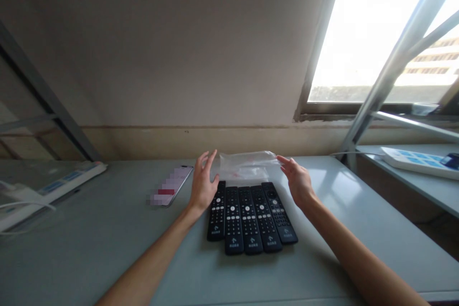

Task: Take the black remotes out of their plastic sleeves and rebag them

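Several black remote controls [253,222] lie side by side on the grey table [201,272], their lower ends towards me. Behind them a clear plastic bag [245,165] lies flat near the wall. My left hand [205,181] is just left of the bag, above the top of the leftmost remote, fingers apart and holding nothing. At the bag's right end is my right hand [296,177], fingers stretched towards the edge of the plastic; whether the fingertips touch it I cannot tell. Nothing is gripped in that hand.
A phone [172,187] lies left of my left hand. White power strips stand at the far left [53,196] and on a lower surface at the right [423,162]. Metal frame bars [376,86] rise at both sides, with a wall behind and a bright window at the right.
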Motion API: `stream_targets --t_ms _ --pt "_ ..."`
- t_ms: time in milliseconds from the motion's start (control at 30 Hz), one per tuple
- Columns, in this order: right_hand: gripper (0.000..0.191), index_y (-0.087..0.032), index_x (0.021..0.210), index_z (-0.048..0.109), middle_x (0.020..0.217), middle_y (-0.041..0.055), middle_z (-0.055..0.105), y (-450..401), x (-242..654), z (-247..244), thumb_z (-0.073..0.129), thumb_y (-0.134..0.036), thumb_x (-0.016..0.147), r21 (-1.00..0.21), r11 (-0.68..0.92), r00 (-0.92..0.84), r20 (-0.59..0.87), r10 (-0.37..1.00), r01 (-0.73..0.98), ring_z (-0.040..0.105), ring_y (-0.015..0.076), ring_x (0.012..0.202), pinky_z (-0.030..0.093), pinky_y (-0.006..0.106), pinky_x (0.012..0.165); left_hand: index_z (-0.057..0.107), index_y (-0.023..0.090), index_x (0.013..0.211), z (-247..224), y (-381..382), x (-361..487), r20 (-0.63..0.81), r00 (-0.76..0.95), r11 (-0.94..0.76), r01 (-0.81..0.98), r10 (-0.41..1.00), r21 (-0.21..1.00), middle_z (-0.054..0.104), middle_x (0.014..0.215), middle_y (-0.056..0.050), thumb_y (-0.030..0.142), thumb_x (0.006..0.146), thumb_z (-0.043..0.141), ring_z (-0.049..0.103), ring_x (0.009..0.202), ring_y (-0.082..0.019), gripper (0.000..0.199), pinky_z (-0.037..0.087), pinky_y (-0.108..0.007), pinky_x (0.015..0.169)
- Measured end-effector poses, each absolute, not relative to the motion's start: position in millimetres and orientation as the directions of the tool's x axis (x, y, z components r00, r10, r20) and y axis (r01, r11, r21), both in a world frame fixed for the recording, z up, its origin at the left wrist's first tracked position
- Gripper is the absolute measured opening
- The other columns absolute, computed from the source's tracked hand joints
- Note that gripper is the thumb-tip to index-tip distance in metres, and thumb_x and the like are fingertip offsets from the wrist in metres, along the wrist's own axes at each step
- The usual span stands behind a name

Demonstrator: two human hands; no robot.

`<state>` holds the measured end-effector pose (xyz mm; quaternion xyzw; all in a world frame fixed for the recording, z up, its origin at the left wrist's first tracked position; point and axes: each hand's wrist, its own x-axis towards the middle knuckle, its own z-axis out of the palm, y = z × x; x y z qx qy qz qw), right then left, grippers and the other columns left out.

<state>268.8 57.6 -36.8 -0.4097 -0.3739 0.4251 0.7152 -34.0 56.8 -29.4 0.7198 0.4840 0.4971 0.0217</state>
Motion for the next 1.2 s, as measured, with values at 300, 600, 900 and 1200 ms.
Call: stream_targets --t_ms 300,600,900,1200 --pt "0.033 -0.024 0.093 0.082 0.120 0.0098 0.079 52 260 -39 0.061 -0.050 0.091 -0.918 0.318 0.279 0.249 0.928 -0.238 0.064 0.0332 0.131 0.042 0.056 0.117 0.072 0.014 0.099 -14 47 -23 0.250 0.039 -0.246 -0.088 0.968 0.965 0.076 0.098 -0.012 0.062 0.090 0.065 0.059 0.059 -0.011 0.049 0.034 -0.020 0.045" --pt "0.039 -0.028 0.109 0.083 0.124 0.0053 0.078 38 254 -24 0.056 -0.054 0.099 -0.917 0.392 0.177 0.374 0.910 -0.078 0.063 0.0312 0.132 0.038 0.054 0.120 0.065 0.025 0.140 -4 38 -15 0.281 0.280 -0.251 -0.140 0.918 0.958 0.070 0.135 -0.014 0.037 0.076 0.087 0.070 0.108 -0.024 0.069 0.058 -0.030 0.079" --pt "0.050 -0.045 0.138 0.067 0.158 -0.0076 0.051 3 227 1 0.037 -0.067 0.105 -0.806 0.551 -0.450 0.418 0.789 0.216 0.028 0.0280 0.159 0.020 0.057 0.130 0.040 0.028 0.157 16 27 -21 0.442 0.273 -0.477 0.074 0.854 0.876 0.062 0.146 -0.009 0.027 0.099 0.052 0.060 0.133 -0.025 0.060 0.043 -0.047 0.117" --pt "0.061 -0.030 0.146 0.063 0.154 0.0079 0.058 7 231 -6 0.033 -0.066 0.106 -0.740 0.609 -0.501 0.427 0.752 0.283 0.045 0.0318 0.149 0.028 0.055 0.125 0.050 0.020 0.135 7 29 -31 0.761 0.376 -0.758 0.612 0.529 0.225 0.061 0.110 -0.008 0.005 0.085 0.053 0.059 0.102 -0.023 0.053 0.048 -0.040 0.097"
